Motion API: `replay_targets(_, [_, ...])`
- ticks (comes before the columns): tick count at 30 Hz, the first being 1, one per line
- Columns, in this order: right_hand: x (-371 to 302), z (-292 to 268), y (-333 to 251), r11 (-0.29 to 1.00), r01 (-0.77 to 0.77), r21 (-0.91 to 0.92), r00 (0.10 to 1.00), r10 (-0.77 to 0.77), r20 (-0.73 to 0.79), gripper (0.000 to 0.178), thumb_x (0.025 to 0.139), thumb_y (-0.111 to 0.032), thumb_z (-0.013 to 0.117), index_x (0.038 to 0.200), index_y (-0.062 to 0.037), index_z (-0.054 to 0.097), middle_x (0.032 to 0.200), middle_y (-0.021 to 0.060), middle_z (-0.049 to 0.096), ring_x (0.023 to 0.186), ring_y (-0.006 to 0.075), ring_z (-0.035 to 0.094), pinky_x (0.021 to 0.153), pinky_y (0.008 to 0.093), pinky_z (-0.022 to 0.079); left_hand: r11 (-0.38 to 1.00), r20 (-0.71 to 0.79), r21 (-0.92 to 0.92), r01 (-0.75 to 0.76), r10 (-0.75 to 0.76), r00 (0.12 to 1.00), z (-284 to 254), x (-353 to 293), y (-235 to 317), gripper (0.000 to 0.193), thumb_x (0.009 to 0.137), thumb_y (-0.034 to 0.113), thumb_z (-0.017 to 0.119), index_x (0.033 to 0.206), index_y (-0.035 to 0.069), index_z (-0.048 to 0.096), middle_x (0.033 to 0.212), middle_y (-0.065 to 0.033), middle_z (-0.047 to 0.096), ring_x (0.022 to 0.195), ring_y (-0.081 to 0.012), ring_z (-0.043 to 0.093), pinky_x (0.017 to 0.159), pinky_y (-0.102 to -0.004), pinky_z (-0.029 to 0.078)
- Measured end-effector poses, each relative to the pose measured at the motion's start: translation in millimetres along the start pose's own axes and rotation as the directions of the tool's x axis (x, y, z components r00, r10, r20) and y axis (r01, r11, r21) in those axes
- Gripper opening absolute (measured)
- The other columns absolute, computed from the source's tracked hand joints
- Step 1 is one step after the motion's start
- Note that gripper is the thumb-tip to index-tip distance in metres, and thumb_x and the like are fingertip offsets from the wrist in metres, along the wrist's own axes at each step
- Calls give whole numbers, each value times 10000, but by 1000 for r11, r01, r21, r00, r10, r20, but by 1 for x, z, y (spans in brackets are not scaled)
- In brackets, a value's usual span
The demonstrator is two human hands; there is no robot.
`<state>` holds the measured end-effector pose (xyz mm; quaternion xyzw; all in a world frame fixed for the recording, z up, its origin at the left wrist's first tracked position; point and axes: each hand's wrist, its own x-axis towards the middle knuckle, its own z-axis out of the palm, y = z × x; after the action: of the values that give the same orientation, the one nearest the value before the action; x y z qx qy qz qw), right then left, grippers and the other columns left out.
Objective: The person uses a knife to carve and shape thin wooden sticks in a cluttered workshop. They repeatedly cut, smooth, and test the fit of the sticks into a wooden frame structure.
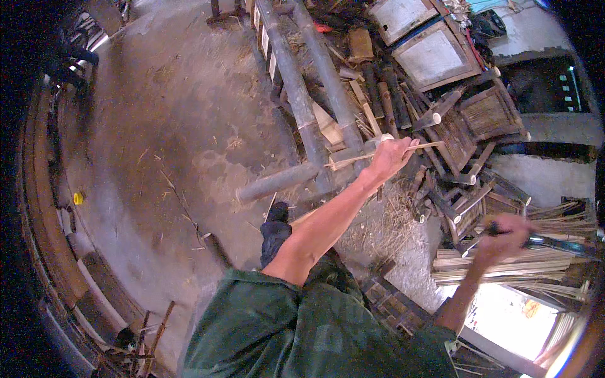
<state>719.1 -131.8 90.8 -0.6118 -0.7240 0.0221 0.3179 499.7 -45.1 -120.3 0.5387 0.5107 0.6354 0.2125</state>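
My left hand (392,156) reaches out at centre, its fingers closed around a thin pale bamboo strip (431,145). The strip lies crosswise over a frame of thick grey bamboo poles (305,116), its left end near a pole joint. Off to the right, my right hand (508,237) grips the dark handle of what looks like a long knife (556,244). Its bluish blade points right, away from the strip. Motion blurs this hand and the blade, so the blade's exact shape is unclear.
Small wooden chairs or stools (469,135) lie tumbled at right. Below them rests a bundle of split bamboo strips (466,268). Shavings (400,217) litter the floor near my left arm. Wooden panels (435,53) stand at the back; a yellow ring-shaped object (78,198) lies far left.
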Motion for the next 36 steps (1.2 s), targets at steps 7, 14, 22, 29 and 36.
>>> replay_targets(7, [-18,39,-33,995,-104,-4,985,103,141,226,818,-55,582,1043,-39,568,744,43,529,673,170,524,598,276,454,996,-9,62,-66,67,998,-2,-5,-17,329,927,266,554,701,35,491,572,-165,533,516,-365,553,472,-454,428])
replay_targets(14, [-30,42,-32,980,-161,120,967,181,-182,260,846,-118,518,1088,-24,536,748,42,529,641,140,496,626,292,444,998,10,-34,-46,46,999,-1,-10,-5,314,933,253,545,715,33,492,596,-168,536,533,-361,549,472,-448,422])
replay_targets(22, [4,-3,-50,892,-259,372,953,300,-55,169,759,-7,544,920,-42,578,733,54,523,592,130,482,554,256,414,999,12,-6,-34,34,999,-21,-21,-15,283,918,223,575,723,33,496,591,-191,503,525,-364,539,463,-446,408])
replay_targets(29, [-75,67,-33,910,-48,-411,912,208,355,319,786,-92,636,1081,-4,553,840,85,611,786,208,595,716,331,483,996,6,-65,-60,61,998,-7,-21,-22,271,898,205,603,718,38,490,580,-185,500,521,-366,542,462,-438,416])
replay_targets(36, [12,-27,-54,793,-125,597,953,263,-149,69,864,-113,547,887,-51,567,692,3,499,611,80,456,515,232,372,997,27,12,-74,74,997,-21,-31,-22,213,886,178,617,753,46,515,618,-177,530,551,-365,563,454,-432,434])
